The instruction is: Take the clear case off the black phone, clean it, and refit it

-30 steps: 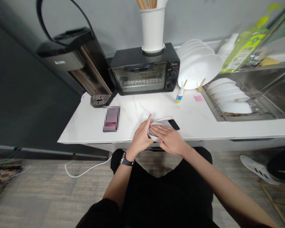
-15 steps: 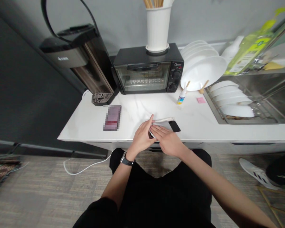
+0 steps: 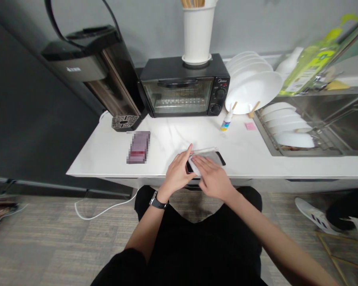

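A flat black slab that looks like a phone (image 3: 222,159) lies at the front edge of the white counter, with a thin white cloth (image 3: 214,157) covering most of its top. My left hand (image 3: 177,171) is closed around the phone's left end, thumb pointing up and away. On top of the cloth, the fingers of my right hand (image 3: 213,177) press down close together, pinning it to the phone. Both hands nearly touch each other. Much of the phone's underside and left end is hidden by my hands.
A pixelated purple packet (image 3: 139,147) lies to the left. Behind are a tall dispenser (image 3: 113,75), a toaster oven (image 3: 181,91) and a small bottle (image 3: 226,121). White plates (image 3: 253,89) and a sink (image 3: 340,119) stand right. Another person's shoe (image 3: 314,214) is on the floor.
My right hand has shifted slightly over the phone, and the cloth now covers more of its right end. My left hand keeps its hold. The view has shifted a little.
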Demonstrator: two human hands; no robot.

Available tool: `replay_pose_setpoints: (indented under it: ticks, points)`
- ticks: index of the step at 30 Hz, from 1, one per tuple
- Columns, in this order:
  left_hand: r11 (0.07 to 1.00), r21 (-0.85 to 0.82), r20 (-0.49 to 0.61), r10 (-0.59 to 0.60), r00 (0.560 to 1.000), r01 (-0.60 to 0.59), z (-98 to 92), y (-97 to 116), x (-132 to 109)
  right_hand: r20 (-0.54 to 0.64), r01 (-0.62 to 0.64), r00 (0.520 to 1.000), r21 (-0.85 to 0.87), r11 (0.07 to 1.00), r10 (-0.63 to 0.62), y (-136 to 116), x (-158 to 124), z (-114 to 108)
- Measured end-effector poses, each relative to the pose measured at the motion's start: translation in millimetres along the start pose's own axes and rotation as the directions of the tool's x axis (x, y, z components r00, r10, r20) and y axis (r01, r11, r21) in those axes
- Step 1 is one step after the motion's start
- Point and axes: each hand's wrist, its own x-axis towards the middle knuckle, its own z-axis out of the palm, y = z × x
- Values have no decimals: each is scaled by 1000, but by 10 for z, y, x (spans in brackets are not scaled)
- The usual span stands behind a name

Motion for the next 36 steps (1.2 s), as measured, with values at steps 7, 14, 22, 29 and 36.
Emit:
replay_pose_setpoints:
  ticks: [7, 14, 22, 29, 36]
  points:
    - [999, 32, -9, -20, 1000, 21, -18, 61, -30, 44, 44, 998, 79, 996, -47, 45, 52, -15]
    - [999, 24, -20, -37, 999, 38, -6, 88, -19, 14, -120, 993, -35, 992, 121, 311, -92, -192]
    - [999, 48, 1, 15, 1000, -15, -22, 66, -25, 77, 16, 997, 81, 997, -23, -188, 113, 37]
    - [998, 50, -16, -22, 1000, 23, 15, 69, -6, -20, -176, 984, -21, 984, 176, 435, -223, -318]
    - [992, 123, 16, -10, 1000, 8, -14, 26, 7, -6, -140, 990, 69, 988, 141, -141, 27, 33]
